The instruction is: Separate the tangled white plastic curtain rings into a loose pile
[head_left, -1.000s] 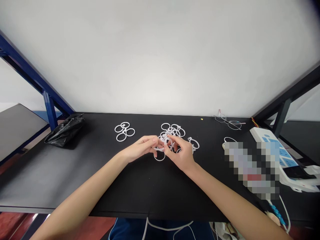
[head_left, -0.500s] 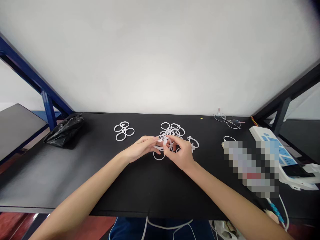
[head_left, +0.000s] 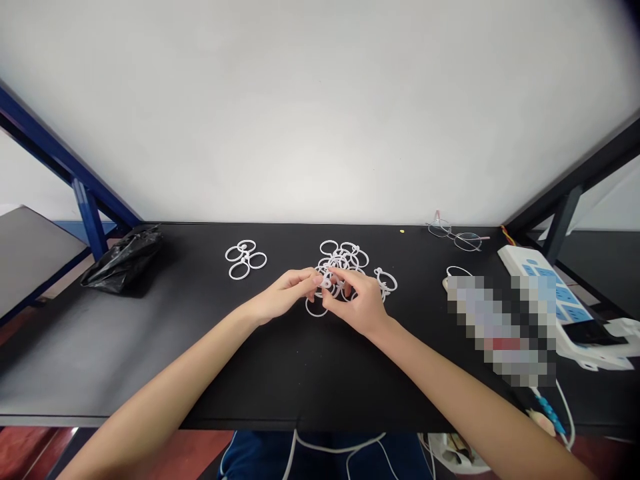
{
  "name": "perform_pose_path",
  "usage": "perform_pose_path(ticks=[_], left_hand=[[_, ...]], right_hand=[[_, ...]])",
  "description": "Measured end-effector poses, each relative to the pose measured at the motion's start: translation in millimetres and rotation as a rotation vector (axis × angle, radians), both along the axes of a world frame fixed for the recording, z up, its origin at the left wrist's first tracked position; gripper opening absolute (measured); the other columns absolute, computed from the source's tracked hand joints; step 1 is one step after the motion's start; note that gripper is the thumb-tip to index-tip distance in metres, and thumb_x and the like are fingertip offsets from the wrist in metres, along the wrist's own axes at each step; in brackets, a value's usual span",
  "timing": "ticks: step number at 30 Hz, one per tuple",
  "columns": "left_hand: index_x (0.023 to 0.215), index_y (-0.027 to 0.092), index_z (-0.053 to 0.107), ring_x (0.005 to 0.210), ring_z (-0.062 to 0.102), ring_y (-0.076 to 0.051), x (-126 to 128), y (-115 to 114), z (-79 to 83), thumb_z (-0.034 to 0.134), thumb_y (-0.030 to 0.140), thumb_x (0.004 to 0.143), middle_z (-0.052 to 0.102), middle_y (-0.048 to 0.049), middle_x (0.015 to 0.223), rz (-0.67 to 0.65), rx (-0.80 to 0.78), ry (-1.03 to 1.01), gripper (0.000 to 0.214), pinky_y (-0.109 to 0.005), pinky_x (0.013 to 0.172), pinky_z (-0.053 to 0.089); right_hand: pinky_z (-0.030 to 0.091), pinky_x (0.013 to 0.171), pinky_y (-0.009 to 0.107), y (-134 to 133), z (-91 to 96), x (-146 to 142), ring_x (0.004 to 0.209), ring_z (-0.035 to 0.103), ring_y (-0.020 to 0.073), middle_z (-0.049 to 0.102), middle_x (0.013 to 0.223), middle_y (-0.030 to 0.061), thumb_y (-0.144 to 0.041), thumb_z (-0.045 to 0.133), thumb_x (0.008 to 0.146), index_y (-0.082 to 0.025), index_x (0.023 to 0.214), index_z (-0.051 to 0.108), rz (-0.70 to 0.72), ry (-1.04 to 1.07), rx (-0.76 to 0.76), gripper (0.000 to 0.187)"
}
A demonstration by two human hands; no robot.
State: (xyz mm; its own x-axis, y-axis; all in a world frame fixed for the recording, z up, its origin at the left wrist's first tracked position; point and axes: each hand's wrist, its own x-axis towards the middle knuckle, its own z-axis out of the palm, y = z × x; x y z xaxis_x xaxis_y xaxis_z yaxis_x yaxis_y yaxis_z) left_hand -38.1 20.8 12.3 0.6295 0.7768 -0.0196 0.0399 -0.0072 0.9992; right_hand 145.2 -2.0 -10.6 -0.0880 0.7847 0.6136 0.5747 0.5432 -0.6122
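Both hands meet over a heap of white plastic rings (head_left: 343, 256), each ring with a small knob or eyelet on its edge. My left hand (head_left: 290, 293) pinches a small white ring piece (head_left: 325, 283) between thumb and fingers. From the other side, the thumb and index finger of my right hand (head_left: 357, 300) close on the same piece. Fingers hide much of it, so its full shape cannot be made out. A loose ring (head_left: 316, 307) lies just below the fingertips. Off to the left sits a separate cluster of rings (head_left: 246, 259), and another small group (head_left: 387, 281) lies right of the heap.
A crumpled black plastic bag (head_left: 123, 261) lies on the black table (head_left: 300, 380) at left. Eyeglasses (head_left: 453, 233) rest near the back wall. At right are a blurred-out object (head_left: 500, 330), a white power strip (head_left: 545, 287) and cables (head_left: 567, 413).
The fingertips have drawn closer together and the white piece between them has turned slightly. The view has shifted a little; the ring clusters lie as before.
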Motion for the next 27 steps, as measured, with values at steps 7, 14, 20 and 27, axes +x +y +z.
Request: perform_pose_path(ticks=[7,14,20,27], left_hand=[[0.073,0.017,0.051,0.072,0.046,-0.012,-2.9,3.4,1.1,0.047,0.047,0.093,0.048,0.0013,0.075,0.110,0.150,0.153,0.037,-0.027,0.071,0.041],[0.076,0.017,0.049,0.067,0.045,-0.011,-2.9,7.8,-10.9,0.048,0.044,0.093,0.045,0.0040,0.065,0.172,-0.027,0.029,0.032,-0.027,0.073,0.040],[0.075,0.017,0.048,0.064,0.044,-0.010,0.4,6.6,-5.1,0.052,0.041,0.091,0.050,0.0025,0.067,0.199,-0.146,-0.075,0.029,-0.025,0.067,0.041],[0.081,0.017,0.050,0.062,0.042,-0.010,1.0,5.6,-6.4,0.053,0.041,0.091,0.049,0.0026,0.070,0.177,-0.139,-0.042,0.026,-0.025,0.063,0.040]], right_hand=[[0.051,0.057,0.030,6.1,0.6,9.7,0.054,0.056,0.0147,0.074,0.078,0.0032,-0.028,0.065,0.073,-0.018,0.101,0.071,-0.029,-0.052,0.010,0.030],[0.050,0.059,0.031,11.0,1.7,14.5,0.062,0.058,0.0170,0.072,0.089,0.0052,-0.031,0.066,0.077,-0.018,0.108,0.069,-0.109,-0.157,-0.094,0.034],[0.051,0.060,0.031,12.0,1.2,13.2,0.067,0.062,0.0179,0.069,0.101,0.0079,-0.034,0.069,0.080,-0.018,0.110,0.067,-0.116,-0.188,-0.103,0.034],[0.046,0.051,0.025,8.6,3.9,11.2,0.060,0.057,0.0124,0.069,0.084,0.0048,-0.025,0.055,0.091,-0.019,0.093,0.068,0.048,0.057,0.000,0.014]])
